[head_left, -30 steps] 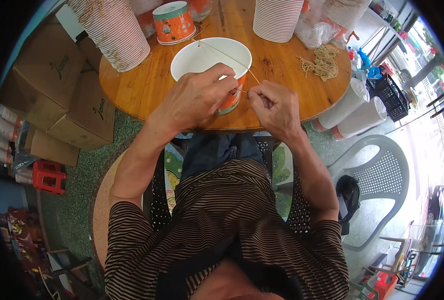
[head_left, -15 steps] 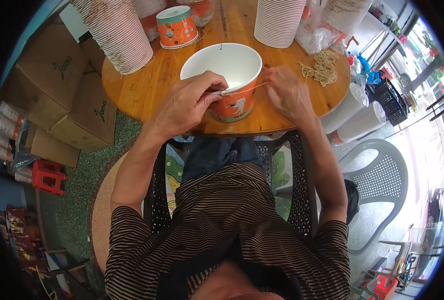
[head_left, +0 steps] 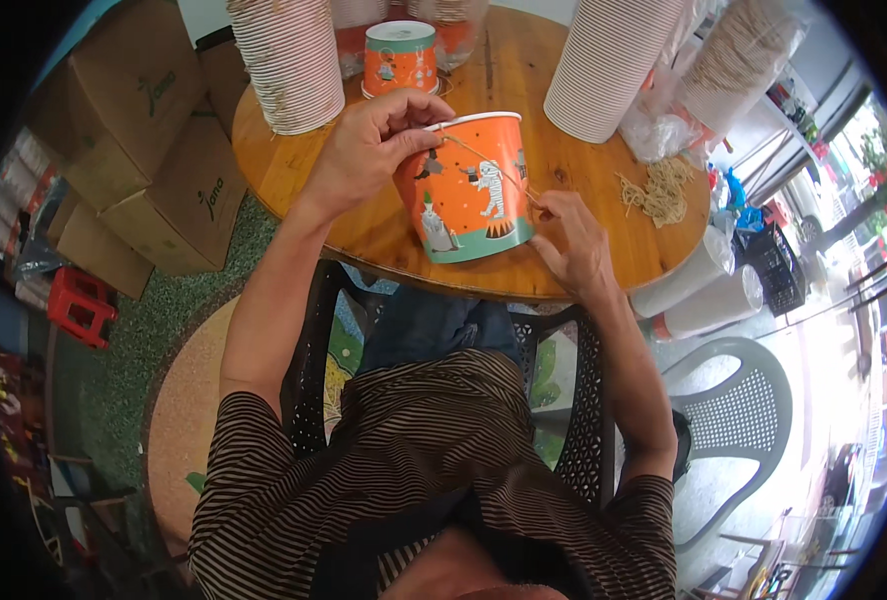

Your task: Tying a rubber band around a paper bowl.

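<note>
An orange paper bucket (head_left: 469, 190) with a white rim and green base band is tilted over the table's near edge, its printed side facing me. My left hand (head_left: 359, 150) pinches its rim at the upper left, fingers over the edge and thumb outside. From that pinch a thin tan cord (head_left: 472, 150) slants down across the bucket's outer wall to the right. Beside the wall's right side, my right hand (head_left: 576, 245) is closed, thumb and fingers on the cord's other end. The bucket's inside is hidden now.
Tall stacks of nested buckets stand at the left (head_left: 286, 70) and right (head_left: 614, 65) of the wooden table (head_left: 364, 238). Between them an orange bucket (head_left: 400, 68) sits upside down. A pile of tan cords (head_left: 666, 192) lies at right. Cardboard boxes (head_left: 129, 110) are stacked left; a grey chair (head_left: 739, 410) stands right.
The bucket has tipped from upright, its mouth turned away and its printed wall toward me. My right hand has moved down along the wall with the cord; my left hand stays at the rim.
</note>
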Motion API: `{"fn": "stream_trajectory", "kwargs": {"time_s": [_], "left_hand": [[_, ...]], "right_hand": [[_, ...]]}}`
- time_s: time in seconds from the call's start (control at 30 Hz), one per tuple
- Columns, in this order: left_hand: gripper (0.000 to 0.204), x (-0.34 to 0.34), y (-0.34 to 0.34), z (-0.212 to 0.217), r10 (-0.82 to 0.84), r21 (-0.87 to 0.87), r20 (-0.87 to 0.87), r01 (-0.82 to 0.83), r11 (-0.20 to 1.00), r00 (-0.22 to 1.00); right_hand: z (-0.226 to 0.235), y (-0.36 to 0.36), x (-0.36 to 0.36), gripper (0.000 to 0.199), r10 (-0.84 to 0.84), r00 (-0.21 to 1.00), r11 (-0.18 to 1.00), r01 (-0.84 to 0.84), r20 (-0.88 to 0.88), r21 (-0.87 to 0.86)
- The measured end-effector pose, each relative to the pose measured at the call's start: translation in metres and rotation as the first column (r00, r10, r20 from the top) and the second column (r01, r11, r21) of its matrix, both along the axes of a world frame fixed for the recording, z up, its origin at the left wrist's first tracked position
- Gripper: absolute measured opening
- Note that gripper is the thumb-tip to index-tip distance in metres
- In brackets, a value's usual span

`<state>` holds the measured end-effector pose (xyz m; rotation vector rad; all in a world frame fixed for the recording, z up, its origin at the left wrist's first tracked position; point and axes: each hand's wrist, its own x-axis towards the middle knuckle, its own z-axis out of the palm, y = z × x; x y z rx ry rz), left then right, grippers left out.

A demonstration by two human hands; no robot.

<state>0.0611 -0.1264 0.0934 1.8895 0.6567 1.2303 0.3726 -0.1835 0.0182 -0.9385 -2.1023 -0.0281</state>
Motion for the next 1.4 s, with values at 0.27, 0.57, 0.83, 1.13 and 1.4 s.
{"fn": "stream_trajectory", "kwargs": {"time_s": [0.27,0.57,0.83,1.13,1.4], "left_hand": [[0.024,-0.036,0.068,-0.048,0.222,0.069,0.325,-0.257,0.964,0.919],[0.026,-0.066,0.112,-0.134,0.467,-0.012,0.111,-0.468,0.883,0.877],[0.023,-0.050,0.099,-0.134,0.459,-0.051,-0.122,-0.467,0.883,0.880],[0.033,-0.047,0.094,-0.124,0.493,0.141,-0.303,-0.473,0.870,0.816],[0.035,-0.045,0.094,-0.117,0.469,0.134,-0.380,-0.455,0.881,0.797]], "right_hand": [[0.055,0.066,-0.018,0.029,-0.038,0.926,0.954,-0.079,-0.376,-0.290],[0.150,0.253,-0.056,0.044,0.003,0.662,0.672,-0.557,-0.750,-0.489],[0.161,0.419,-0.086,0.033,-0.168,0.643,0.534,-0.578,-0.747,-0.618],[0.122,0.474,-0.138,0.029,-0.263,0.720,0.449,-0.498,-0.643,-0.742],[0.118,0.459,-0.143,0.018,-0.331,0.792,0.380,-0.386,-0.513,-0.841]]}}
